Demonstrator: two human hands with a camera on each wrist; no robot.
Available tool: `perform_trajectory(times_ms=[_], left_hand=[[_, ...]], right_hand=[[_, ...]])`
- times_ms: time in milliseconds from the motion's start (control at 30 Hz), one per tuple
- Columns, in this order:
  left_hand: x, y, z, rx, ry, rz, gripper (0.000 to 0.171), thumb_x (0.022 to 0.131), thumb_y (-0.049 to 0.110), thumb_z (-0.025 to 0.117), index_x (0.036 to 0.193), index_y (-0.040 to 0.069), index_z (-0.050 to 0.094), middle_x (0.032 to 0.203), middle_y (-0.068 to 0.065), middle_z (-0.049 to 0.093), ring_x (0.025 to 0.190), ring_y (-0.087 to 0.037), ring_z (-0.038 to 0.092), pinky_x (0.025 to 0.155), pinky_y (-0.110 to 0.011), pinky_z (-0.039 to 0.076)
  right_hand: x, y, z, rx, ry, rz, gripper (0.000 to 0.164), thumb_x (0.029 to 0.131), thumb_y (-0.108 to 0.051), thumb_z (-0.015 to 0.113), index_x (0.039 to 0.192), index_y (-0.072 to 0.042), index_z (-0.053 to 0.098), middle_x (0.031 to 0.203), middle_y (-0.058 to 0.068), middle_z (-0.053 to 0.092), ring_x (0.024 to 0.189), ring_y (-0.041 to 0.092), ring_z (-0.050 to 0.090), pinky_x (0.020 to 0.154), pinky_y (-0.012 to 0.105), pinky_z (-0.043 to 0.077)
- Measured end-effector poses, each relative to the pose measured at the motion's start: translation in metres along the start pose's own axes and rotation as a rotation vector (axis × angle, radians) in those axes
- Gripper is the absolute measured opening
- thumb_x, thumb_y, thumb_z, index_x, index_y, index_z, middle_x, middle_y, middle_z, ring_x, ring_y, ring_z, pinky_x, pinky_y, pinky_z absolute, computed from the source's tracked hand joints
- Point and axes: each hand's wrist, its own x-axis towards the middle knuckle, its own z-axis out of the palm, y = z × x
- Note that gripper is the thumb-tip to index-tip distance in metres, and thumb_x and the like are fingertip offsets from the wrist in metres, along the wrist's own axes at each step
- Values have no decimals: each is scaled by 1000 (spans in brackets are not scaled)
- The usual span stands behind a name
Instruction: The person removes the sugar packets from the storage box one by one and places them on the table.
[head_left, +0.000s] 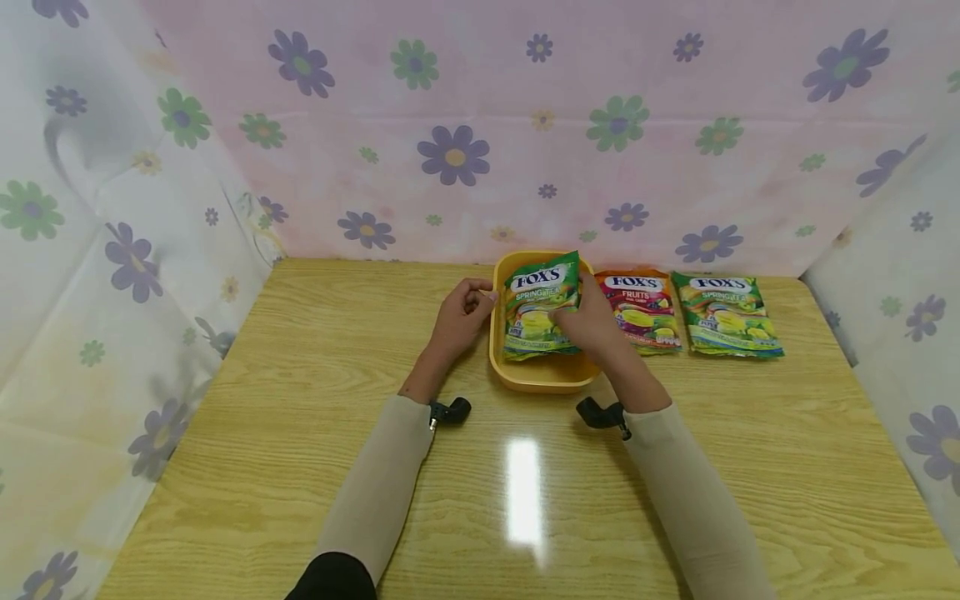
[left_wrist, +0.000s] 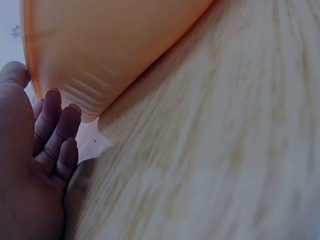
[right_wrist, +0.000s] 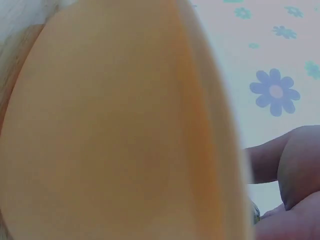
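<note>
A green Fox's Spring Tea candy packet (head_left: 536, 308) stands tilted inside a yellow plastic basin (head_left: 547, 386). My right hand (head_left: 596, 325) grips the packet's right side, with the thumb across its front and the other fingers hidden behind. At the basin's left rim is my left hand (head_left: 460, 315), its fingers loosely bent and the thumb tip touching the rim. Seen from the left wrist, the fingers of my left hand (left_wrist: 35, 135) lie beside the basin's outer wall (left_wrist: 100, 50). In the right wrist view the blurred basin (right_wrist: 110, 125) covers much of my right hand (right_wrist: 295, 175).
Right of the basin lie a red Fox's Fruits candy packet (head_left: 645, 312) and another green Spring Tea packet (head_left: 727, 317), side by side on the wooden table (head_left: 360, 333). A flowered curtain (head_left: 510, 167) hangs behind the table and at both sides.
</note>
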Motion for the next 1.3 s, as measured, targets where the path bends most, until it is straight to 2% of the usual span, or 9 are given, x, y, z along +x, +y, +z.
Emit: perform_trajectory(times_ms=[200, 433, 567, 767, 900, 1000, 1133, 1200, 1300], left_hand=[[1, 0, 0, 6, -8, 18, 23, 111, 28, 61, 110, 6, 66, 94, -10, 67, 83, -21, 59, 78, -32, 47], [2, -5, -2, 22, -9, 43, 26, 111, 31, 61, 102, 8, 68, 88, -7, 66, 78, -21, 57, 74, -31, 47], [1, -6, -2, 15, -10, 46, 27, 111, 32, 61, 100, 9, 68, 86, -6, 65, 77, -22, 56, 74, -31, 46], [3, -6, -2, 15, -7, 42, 26, 110, 32, 62, 100, 9, 68, 87, -6, 67, 79, -21, 56, 76, -31, 46], [3, -5, -2, 18, -8, 35, 27, 110, 33, 62, 101, 9, 68, 88, -6, 67, 80, -21, 57, 77, -31, 47], [3, -5, -2, 15, -12, 33, 27, 110, 33, 61, 101, 9, 69, 89, -7, 68, 81, -21, 57, 77, -32, 47], [3, -4, -2, 13, -14, 31, 27, 110, 34, 61, 102, 9, 69, 90, -7, 68, 82, -22, 58, 78, -32, 47], [4, -4, -2, 12, -14, 29, 28, 110, 34, 61, 102, 9, 69, 90, -7, 68, 82, -21, 58, 78, -32, 47], [3, -4, -2, 11, -16, 28, 28, 110, 35, 61, 102, 9, 69, 90, -7, 68, 82, -22, 57, 78, -32, 47]], right_hand=[[-9, 1, -15, 40, -5, 16, 86, 103, -10, 69, 169, -6, 14, 157, 23, 42, 133, 39, 55, 110, 52, 50], [-18, 2, -33, 141, -62, 22, 83, 107, -14, 65, 170, -9, 10, 160, 19, 42, 134, 38, 55, 111, 52, 49], [-22, 5, -43, 170, -74, 5, 80, 108, -12, 63, 170, -8, 13, 159, 19, 44, 132, 34, 56, 107, 42, 53], [-31, 10, -58, 192, -75, -20, 79, 108, -8, 61, 170, -8, 13, 159, 22, 43, 121, 24, 59, 89, 22, 56], [-37, 13, -67, 187, -83, -3, 83, 108, -8, 61, 171, -9, 8, 163, 23, 38, 125, 28, 57, 88, 21, 56], [-41, 15, -74, 183, -97, 4, 85, 108, -9, 61, 171, -9, 5, 168, 22, 31, 142, 36, 47, 97, 28, 53], [-46, 19, -85, 200, -133, -14, 90, 108, -5, 58, 170, -6, -8, 177, 18, 3, 161, 40, 13, 120, 49, 37], [-48, 21, -90, 239, -144, 5, 95, 108, -3, 56, 168, -9, -16, 177, 15, -13, 162, 39, -5, 126, 57, 22], [-50, 24, -97, 293, -159, 37, 101, 107, -1, 55, 164, -17, -27, 173, 8, -29, 159, 34, -22, 129, 57, 12]])
